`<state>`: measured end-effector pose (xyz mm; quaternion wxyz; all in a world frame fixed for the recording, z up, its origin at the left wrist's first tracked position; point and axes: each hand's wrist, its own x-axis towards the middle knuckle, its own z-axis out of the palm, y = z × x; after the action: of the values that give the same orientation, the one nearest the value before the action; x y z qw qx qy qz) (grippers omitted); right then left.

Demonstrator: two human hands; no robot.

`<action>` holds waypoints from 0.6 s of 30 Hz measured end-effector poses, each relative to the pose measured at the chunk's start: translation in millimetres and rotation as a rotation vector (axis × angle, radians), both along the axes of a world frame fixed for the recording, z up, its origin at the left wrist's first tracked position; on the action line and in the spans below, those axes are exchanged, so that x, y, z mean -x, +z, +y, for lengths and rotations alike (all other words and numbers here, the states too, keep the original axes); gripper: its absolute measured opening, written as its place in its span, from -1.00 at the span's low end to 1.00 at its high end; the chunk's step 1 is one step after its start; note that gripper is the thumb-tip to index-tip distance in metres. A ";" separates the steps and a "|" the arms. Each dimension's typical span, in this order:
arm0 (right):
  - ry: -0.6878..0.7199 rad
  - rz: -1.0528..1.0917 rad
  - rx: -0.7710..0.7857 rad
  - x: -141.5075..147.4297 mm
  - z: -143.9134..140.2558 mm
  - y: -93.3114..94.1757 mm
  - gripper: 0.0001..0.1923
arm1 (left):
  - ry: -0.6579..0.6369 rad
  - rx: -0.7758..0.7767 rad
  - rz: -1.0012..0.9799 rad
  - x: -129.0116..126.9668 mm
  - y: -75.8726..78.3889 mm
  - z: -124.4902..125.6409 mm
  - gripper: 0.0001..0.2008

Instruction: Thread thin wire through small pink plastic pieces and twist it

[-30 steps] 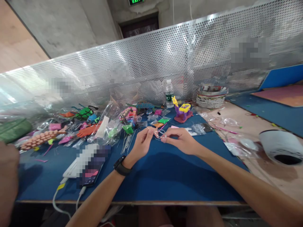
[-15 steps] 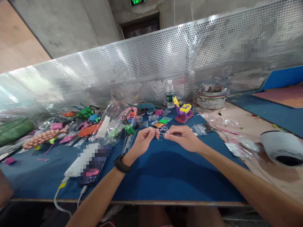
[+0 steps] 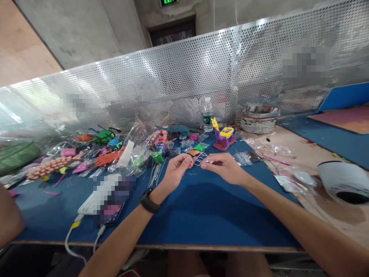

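Between my two hands is a thin, shiny wire (image 3: pixel 201 155) bent into loops, held above the blue tabletop (image 3: pixel 201 215). My left hand (image 3: pixel 179 169), with a black band on its wrist, pinches one end of it between thumb and fingers. The opposite side sits in the closed fingers of my right hand (image 3: pixel 223 167). Just beyond lie a green packet (image 3: pixel 200 147) and an orange packet (image 3: pixel 193 152). A bundle of straight thin wires (image 3: pixel 156 174) rests on the table left of my left hand.
A purple and yellow clay figure (image 3: pixel 225 134), a water bottle (image 3: pixel 207 115) and a paper-wrapped basket (image 3: pixel 259 119) stand at the back. Clay creatures and plastic bags fill the left. A cabled phone (image 3: pixel 115 206) lies near my left forearm; a white container (image 3: pixel 344 181) is at right.
The wire loops look turned and more spread between my fingers, while both hands stay almost in place. At the far left edge, another person's arm has come further into view.
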<state>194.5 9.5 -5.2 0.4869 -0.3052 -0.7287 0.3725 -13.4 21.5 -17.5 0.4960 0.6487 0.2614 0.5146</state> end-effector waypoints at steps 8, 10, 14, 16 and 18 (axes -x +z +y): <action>-0.023 -0.032 -0.002 -1.2 3.1 -2.3 -0.74 | -0.131 0.187 -0.147 -8.2 7.9 -5.0 -0.66; -0.038 -0.039 0.001 0.1 2.9 -2.4 -0.74 | -0.125 0.177 -0.132 -8.0 7.4 -3.5 -0.65; -0.235 -0.019 -0.129 6.3 -1.8 -1.0 -0.79 | 0.073 -0.020 -0.041 -6.9 7.3 -2.7 -0.64; -0.319 -0.051 -0.307 9.1 -6.1 0.0 -0.82 | 0.217 -0.162 0.044 -6.3 10.0 -5.5 -0.67; -0.333 -0.104 -0.511 10.4 -10.2 0.6 -0.87 | 0.307 -0.306 0.134 -5.8 14.0 -9.8 -0.71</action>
<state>184.1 -0.7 -4.6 0.5642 -0.3069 -0.7626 0.0762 -7.6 11.7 -3.4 0.2891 0.7018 0.3085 0.5733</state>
